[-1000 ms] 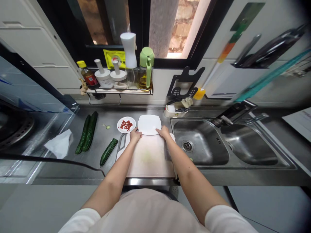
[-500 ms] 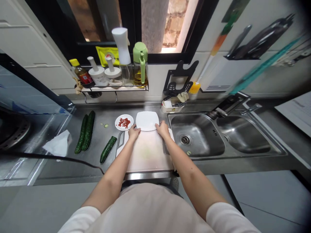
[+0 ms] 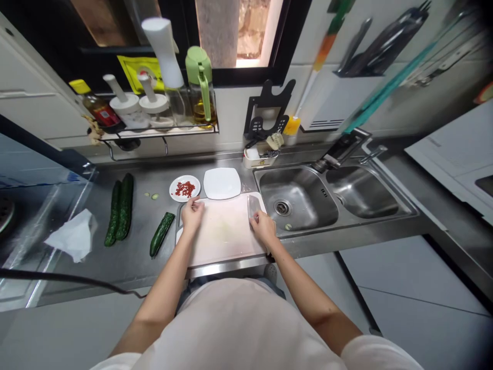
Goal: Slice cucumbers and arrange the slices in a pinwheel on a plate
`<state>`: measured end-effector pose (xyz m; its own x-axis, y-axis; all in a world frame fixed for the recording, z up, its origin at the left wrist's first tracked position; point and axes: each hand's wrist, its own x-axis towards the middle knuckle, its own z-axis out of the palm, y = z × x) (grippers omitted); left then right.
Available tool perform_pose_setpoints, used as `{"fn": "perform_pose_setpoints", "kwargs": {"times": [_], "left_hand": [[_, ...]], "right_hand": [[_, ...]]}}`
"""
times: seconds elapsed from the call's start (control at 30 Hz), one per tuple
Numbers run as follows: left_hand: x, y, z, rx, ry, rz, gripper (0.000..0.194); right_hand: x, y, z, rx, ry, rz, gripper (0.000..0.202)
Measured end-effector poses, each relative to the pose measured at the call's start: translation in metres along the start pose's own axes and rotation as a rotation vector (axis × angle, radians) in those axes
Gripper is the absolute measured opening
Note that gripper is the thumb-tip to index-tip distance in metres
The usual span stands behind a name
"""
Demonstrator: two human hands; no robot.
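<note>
On the white cutting board [image 3: 219, 241], my right hand [image 3: 264, 227] is closed around a kitchen knife [image 3: 253, 204]; its broad blade points away from me near the board's right edge, and my fingers hide the handle. Over the board's left side is my left hand [image 3: 192, 215], loosely curled, thumb and fingers apart, with nothing in it. Just beyond the board sits a bare white square plate [image 3: 222, 183]. Left of that plate, a round white plate [image 3: 174, 193] bears chopped red pieces. A short cut cucumber [image 3: 162, 235] lies to the left of the board.
Two whole cucumbers [image 3: 125, 208] and a crumpled white tissue [image 3: 73, 237] lie on the steel counter at left. Small cucumber slices [image 3: 154, 196] are near the round plate. A double sink [image 3: 304, 205] is at right. Bottles and jars stand on a wall rack [image 3: 162, 131].
Both hands have let go of the square plate, which now rests beyond the board. My right hand has come back and taken hold of the knife; my left has moved left, over the board.
</note>
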<state>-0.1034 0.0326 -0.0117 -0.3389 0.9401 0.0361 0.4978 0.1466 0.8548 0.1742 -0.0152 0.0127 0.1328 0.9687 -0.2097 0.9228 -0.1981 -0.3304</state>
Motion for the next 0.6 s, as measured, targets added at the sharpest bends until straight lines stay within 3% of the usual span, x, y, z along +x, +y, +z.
{"fn": "perform_pose_setpoints", "kwargs": {"times": [0.17, 0.33, 0.47, 0.6], "left_hand": [[-0.008, -0.009, -0.056, 0.305, 0.125, 0.078, 0.036], [-0.016, -0.034, -0.099, 0.583, 0.158, -0.014, 0.037], [-0.022, -0.055, -0.119, 0.695, 0.072, -0.121, 0.047], [-0.025, -0.067, -0.124, 0.654, -0.057, -0.142, 0.053]], "right_hand": [[-0.018, 0.014, 0.003, -0.043, 0.026, 0.019, 0.025], [-0.023, 0.019, 0.000, -0.064, 0.046, 0.054, 0.031], [-0.022, 0.024, -0.005, -0.092, -0.046, 0.114, 0.038], [-0.021, 0.025, -0.008, -0.073, -0.114, 0.131, 0.042]]}}
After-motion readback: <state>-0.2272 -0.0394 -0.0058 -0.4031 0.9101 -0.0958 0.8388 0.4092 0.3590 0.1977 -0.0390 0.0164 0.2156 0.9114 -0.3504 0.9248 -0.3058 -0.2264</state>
